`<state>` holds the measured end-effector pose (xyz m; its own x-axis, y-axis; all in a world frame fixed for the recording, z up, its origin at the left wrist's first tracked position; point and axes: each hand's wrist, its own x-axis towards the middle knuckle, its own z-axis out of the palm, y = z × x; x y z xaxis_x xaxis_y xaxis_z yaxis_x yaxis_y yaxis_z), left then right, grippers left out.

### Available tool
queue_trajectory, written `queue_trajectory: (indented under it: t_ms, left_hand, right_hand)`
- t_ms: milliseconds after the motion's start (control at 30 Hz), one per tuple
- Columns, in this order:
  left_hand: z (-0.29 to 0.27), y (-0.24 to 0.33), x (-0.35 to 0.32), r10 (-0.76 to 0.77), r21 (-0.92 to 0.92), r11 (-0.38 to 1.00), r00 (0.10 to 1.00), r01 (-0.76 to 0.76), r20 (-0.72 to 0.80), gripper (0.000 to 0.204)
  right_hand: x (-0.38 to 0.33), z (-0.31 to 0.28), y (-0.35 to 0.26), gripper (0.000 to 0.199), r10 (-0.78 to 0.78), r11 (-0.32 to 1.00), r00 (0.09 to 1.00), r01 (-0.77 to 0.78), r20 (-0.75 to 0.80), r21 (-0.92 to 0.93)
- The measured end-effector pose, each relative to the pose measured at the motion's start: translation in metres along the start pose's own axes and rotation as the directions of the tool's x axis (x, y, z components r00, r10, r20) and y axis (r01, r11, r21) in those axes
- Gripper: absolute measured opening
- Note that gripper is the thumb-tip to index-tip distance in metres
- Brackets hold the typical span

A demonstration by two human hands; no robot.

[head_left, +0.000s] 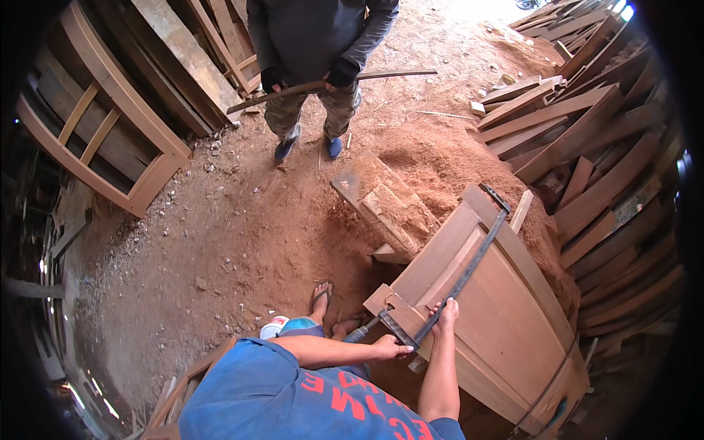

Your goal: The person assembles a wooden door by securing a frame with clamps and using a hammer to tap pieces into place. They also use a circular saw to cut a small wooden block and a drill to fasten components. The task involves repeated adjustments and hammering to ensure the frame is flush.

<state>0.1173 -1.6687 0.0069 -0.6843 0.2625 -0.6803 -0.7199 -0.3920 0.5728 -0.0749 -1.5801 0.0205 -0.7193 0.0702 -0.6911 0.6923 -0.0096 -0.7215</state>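
A long dark bar clamp lies slantwise across a wooden door panel that stands tilted in front of me. My left hand is closed around the clamp's screw end, by the panel's near corner, just past the grey handle. A little farther up, my right hand grips the clamp's bar, fingers wrapped over it against the panel's frame. The clamp's far jaw hooks over the panel's far edge.
Another person stands ahead holding a long wooden strip in gloved hands. A sawdust-covered wooden block lies between us. Planks are stacked at the right, wooden frames lean at the left. A bare foot in a sandal rests on the dirt floor.
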Motion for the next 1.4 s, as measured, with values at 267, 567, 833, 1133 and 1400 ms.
queue_trajectory:
  t_ms: [267,567,833,1133,1400]
  left_hand:
    - [-0.001,0.001,0.0,-0.033,-0.056,0.998,0.999,0.034,0.007,0.033]
    - [0.009,-0.014,0.009,-0.03,-0.117,0.993,1.0,0.029,-0.007,0.022]
    - [0.022,-0.015,-0.011,-0.011,-0.127,0.992,1.0,0.01,-0.004,0.026]
    - [0.024,-0.055,0.008,-0.048,-0.11,0.993,0.999,0.045,-0.023,0.023]
    - [0.03,-0.034,-0.013,-0.099,-0.335,0.936,0.994,0.11,0.05,0.024]
  right_hand:
    - [0.004,-0.002,0.006,0.023,-0.037,0.997,0.999,0.035,-0.023,-0.071]
    - [0.013,-0.009,0.015,0.021,-0.061,0.984,0.996,0.05,-0.06,-0.173]
    - [0.011,-0.009,0.014,0.022,-0.182,0.959,0.972,0.143,-0.147,-0.243]
    - [0.01,-0.006,0.017,0.023,-0.183,0.959,0.968,0.138,-0.17,-0.246]
    - [0.004,-0.002,0.011,0.023,-0.221,0.951,0.954,0.164,-0.204,-0.261]
